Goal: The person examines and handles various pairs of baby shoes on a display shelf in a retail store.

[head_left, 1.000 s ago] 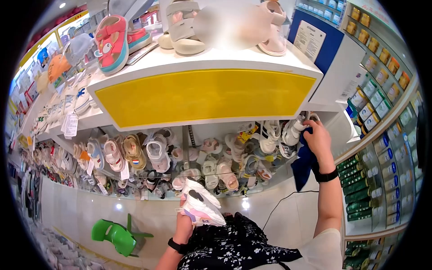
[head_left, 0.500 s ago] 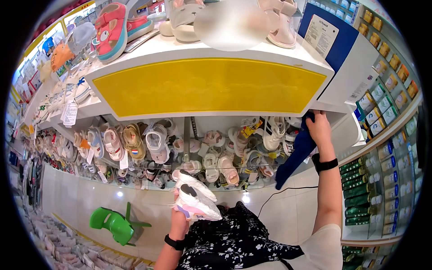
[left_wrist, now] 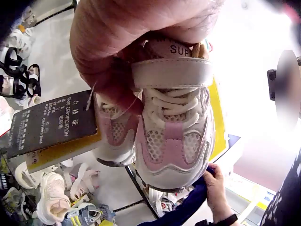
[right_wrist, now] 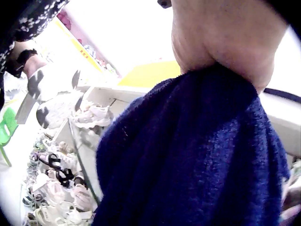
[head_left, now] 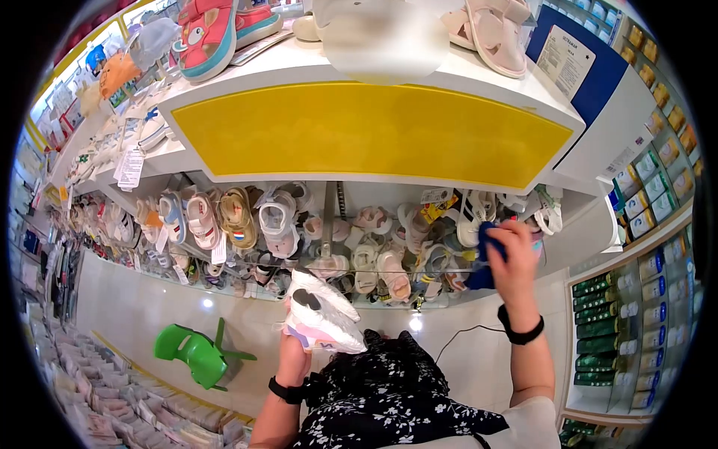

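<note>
My left hand grips a pair of small white-and-pink sneakers below the front of the shelf. Seen from the left wrist, thumb and fingers clasp the sneakers at their ankle openings, and a black paper tag hangs beside them. My right hand holds a navy blue cloth at the right end of the lower shoe shelf. In the right wrist view the fluffy cloth drapes down in folds and hides the fingers.
Children's sandals crowd the lower shelf under a yellow panel. Pink shoes and a blue-and-white box stand on top. A green chair is on the floor at left, a black cable at right. Shelves of tins line the right.
My right hand has drawn back from the shelf's right end and moved slightly left, the cloth now bunched in front of it. The left hand still holds the sneakers in nearly the same place.
</note>
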Action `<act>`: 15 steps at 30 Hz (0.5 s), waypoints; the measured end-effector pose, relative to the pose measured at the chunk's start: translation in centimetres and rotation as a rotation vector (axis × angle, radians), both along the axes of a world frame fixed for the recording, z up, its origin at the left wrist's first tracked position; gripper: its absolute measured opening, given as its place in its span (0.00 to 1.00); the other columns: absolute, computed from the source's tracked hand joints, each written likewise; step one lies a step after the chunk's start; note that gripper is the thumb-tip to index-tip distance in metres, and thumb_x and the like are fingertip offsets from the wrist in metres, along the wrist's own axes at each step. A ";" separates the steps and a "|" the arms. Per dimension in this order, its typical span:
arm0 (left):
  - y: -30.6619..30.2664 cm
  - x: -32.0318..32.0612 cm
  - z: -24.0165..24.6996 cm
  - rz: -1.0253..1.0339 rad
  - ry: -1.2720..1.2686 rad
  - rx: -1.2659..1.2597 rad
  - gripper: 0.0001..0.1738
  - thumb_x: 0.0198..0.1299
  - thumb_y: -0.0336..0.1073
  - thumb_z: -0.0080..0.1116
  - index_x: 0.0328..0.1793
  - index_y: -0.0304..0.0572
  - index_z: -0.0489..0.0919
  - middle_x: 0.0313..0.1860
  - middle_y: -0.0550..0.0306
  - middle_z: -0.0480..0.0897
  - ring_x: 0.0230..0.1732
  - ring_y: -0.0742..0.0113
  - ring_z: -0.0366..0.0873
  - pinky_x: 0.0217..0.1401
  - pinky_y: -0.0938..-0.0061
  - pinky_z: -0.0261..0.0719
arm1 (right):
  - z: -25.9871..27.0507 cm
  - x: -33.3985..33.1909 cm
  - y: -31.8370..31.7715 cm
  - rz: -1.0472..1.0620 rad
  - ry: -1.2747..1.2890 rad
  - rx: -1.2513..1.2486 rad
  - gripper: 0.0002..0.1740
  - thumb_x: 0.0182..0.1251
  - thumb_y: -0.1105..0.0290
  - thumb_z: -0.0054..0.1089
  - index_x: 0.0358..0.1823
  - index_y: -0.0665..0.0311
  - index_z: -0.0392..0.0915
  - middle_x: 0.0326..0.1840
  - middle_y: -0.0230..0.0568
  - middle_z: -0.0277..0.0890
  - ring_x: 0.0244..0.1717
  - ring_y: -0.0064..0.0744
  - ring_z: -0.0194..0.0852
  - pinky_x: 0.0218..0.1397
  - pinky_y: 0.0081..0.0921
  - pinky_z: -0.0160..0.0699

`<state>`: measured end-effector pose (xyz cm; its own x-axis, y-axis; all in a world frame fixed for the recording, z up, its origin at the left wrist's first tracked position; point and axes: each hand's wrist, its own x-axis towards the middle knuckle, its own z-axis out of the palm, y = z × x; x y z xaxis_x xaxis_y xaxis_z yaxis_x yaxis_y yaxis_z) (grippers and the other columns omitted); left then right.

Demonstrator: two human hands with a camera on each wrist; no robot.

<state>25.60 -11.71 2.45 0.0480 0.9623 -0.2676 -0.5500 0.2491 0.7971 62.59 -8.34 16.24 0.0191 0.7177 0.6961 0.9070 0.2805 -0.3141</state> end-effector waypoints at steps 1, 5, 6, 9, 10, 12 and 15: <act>0.2 0.0 0.4 -0.030 0.021 0.022 0.22 0.69 0.37 0.46 0.66 0.38 0.69 0.58 0.52 0.78 0.57 0.60 0.79 0.61 0.64 0.77 | -1.0 -0.9 0.9 0.021 -0.003 -0.060 0.18 0.48 0.79 0.68 0.43 0.58 0.79 0.46 0.41 0.75 0.44 0.43 0.79 0.45 0.33 0.79; 0.4 -0.9 -0.3 -0.081 -0.160 -0.012 0.26 0.71 0.47 0.43 0.69 0.41 0.66 0.64 0.53 0.75 0.63 0.57 0.74 0.67 0.61 0.73 | -7.1 -3.6 4.0 0.037 -0.025 -0.366 0.26 0.56 0.69 0.67 0.58 0.58 0.72 0.63 0.51 0.65 0.61 0.53 0.66 0.60 0.40 0.70; 0.1 -1.1 -0.3 -0.061 -0.172 -0.033 0.26 0.71 0.47 0.43 0.69 0.41 0.66 0.64 0.53 0.75 0.63 0.57 0.74 0.67 0.61 0.73 | -9.4 -4.0 4.2 0.055 -0.057 -0.416 0.31 0.58 0.68 0.66 0.64 0.59 0.68 0.68 0.57 0.59 0.66 0.58 0.60 0.67 0.44 0.65; 0.1 -2.1 -0.5 -0.093 -0.176 0.000 0.26 0.72 0.47 0.43 0.70 0.41 0.65 0.64 0.53 0.74 0.64 0.57 0.74 0.67 0.61 0.72 | -10.9 -4.9 3.3 0.091 -0.164 -0.604 0.37 0.62 0.72 0.59 0.73 0.65 0.57 0.77 0.66 0.42 0.76 0.68 0.42 0.76 0.48 0.51; 0.0 -2.4 -0.8 -0.059 -0.180 -0.017 0.26 0.72 0.47 0.43 0.70 0.41 0.65 0.64 0.53 0.74 0.64 0.57 0.73 0.68 0.61 0.72 | -10.9 -4.7 3.2 0.091 -0.144 -0.650 0.37 0.62 0.74 0.57 0.73 0.65 0.55 0.78 0.66 0.40 0.77 0.68 0.40 0.77 0.49 0.50; 0.0 -2.7 -1.5 -0.014 -0.192 -0.056 0.26 0.72 0.46 0.43 0.70 0.41 0.65 0.64 0.53 0.74 0.64 0.57 0.73 0.68 0.61 0.71 | -10.5 -4.6 4.2 0.092 -0.141 -0.734 0.36 0.62 0.77 0.55 0.73 0.67 0.55 0.78 0.67 0.40 0.77 0.68 0.40 0.77 0.47 0.49; -0.2 -3.3 -1.5 -0.037 -0.151 -0.052 0.26 0.72 0.46 0.43 0.70 0.42 0.64 0.65 0.53 0.73 0.64 0.57 0.72 0.68 0.60 0.71 | -11.6 -4.6 7.5 0.084 -0.234 -0.693 0.35 0.61 0.80 0.50 0.72 0.74 0.54 0.76 0.74 0.40 0.76 0.72 0.40 0.77 0.49 0.49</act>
<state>22.33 -11.95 0.91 0.1269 0.9443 -0.3037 -0.6520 0.3101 0.6919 57.95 -0.88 4.68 -0.1489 0.9869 0.0618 0.9561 0.1596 -0.2458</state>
